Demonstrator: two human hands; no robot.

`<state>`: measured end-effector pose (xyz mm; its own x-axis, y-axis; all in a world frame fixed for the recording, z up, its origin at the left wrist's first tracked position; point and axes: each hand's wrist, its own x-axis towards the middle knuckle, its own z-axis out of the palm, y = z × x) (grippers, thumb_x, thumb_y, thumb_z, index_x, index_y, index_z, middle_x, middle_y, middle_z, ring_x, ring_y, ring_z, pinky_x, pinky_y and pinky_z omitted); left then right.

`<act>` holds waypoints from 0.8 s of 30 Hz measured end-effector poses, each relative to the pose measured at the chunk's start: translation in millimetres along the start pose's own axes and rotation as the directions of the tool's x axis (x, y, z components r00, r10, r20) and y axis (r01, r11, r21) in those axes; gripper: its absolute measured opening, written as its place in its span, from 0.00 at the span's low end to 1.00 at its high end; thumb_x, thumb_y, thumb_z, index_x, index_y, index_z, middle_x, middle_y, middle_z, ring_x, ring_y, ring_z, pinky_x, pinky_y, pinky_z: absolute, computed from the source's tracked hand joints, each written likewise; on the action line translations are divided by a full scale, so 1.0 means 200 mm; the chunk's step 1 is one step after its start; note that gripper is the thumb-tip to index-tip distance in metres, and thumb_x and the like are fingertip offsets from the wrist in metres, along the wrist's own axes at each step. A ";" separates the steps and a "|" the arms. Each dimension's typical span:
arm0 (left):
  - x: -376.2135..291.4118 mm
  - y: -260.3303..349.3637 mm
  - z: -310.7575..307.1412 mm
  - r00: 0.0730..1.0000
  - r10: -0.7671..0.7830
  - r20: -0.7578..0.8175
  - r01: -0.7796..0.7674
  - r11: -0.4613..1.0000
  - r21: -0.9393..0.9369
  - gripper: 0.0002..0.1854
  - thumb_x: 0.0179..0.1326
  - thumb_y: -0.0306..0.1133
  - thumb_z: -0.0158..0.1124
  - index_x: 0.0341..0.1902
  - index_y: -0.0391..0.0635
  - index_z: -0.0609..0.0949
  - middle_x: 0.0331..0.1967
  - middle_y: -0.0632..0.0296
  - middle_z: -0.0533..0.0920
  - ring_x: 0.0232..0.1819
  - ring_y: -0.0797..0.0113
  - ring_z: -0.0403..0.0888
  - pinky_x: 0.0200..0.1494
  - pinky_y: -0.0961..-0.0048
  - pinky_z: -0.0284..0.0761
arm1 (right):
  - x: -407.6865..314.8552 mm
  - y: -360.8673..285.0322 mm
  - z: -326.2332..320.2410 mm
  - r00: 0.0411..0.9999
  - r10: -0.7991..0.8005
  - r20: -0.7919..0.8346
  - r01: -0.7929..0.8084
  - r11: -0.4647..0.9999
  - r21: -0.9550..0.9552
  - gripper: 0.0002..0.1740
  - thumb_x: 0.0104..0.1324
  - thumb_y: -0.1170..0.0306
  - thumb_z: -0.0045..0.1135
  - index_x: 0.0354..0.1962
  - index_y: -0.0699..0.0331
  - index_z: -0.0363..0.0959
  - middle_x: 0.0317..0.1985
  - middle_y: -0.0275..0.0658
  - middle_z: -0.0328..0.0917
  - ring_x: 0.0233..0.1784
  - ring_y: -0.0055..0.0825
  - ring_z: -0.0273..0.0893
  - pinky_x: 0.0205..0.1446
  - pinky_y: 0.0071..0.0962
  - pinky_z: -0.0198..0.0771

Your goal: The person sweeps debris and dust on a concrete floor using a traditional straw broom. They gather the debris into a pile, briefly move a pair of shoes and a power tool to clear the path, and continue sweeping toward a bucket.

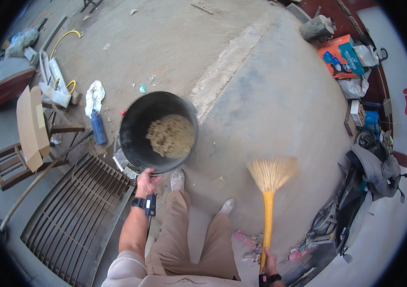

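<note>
My left hand grips the near rim of a black bucket. The bucket's mouth faces up towards me, and a heap of brown, crumbly material lies inside it. In my right hand is the lower end of a yellow broom handle. The broom's straw bristles fan out away from me over the concrete floor, slightly blurred. Whether they touch the floor I cannot tell. A pile of litter with pink wrappers lies on the floor left of the broom handle.
A metal grille and a wooden chair with a cardboard box stand at the left. Nearby lie a blue bottle and a white cloth. On the right are a motor scooter and an orange-and-teal carton by the wall.
</note>
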<state>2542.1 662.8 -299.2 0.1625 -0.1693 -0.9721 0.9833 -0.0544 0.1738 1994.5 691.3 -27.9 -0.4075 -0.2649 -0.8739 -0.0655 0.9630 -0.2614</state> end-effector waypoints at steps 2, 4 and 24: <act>0.19 0.08 0.04 0.997 0.069 -0.037 -0.070 0.998 -0.005 0.05 0.54 0.24 0.54 0.34 0.40 0.73 0.35 0.55 0.77 0.36 0.55 0.78 0.37 0.55 0.80 | 0.13 -0.15 0.19 0.995 -0.091 0.047 0.091 0.996 -0.008 0.19 0.64 0.54 0.50 0.28 0.63 0.68 0.17 0.36 0.68 0.15 0.23 0.67 0.16 0.22 0.64; 0.36 0.15 0.07 0.989 0.144 -0.010 -0.145 0.986 -0.081 0.04 0.54 0.25 0.54 0.34 0.40 0.72 0.35 0.55 0.77 0.39 0.55 0.77 0.43 0.53 0.78 | 0.25 -0.35 0.37 0.992 -0.099 0.079 0.102 0.994 -0.035 0.19 0.63 0.54 0.51 0.28 0.63 0.68 0.18 0.34 0.68 0.14 0.22 0.65 0.16 0.20 0.62; 0.45 0.38 -0.10 1.000 0.027 -0.011 -0.024 0.971 0.237 0.47 0.58 0.54 0.57 0.69 0.41 0.43 0.62 0.41 0.60 0.57 0.50 0.69 0.54 0.50 0.71 | 0.69 -0.06 0.65 0.994 0.003 0.113 0.037 0.937 -0.348 0.18 0.62 0.54 0.52 0.28 0.62 0.69 0.16 0.32 0.66 0.13 0.23 0.66 0.14 0.24 0.61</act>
<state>2633.3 663.0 -376.6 0.1899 -0.1597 -0.9687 0.9317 -0.2817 0.2291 2057.9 635.8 -199.1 -0.3025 -0.2658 -0.9153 -0.3930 0.9097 -0.1343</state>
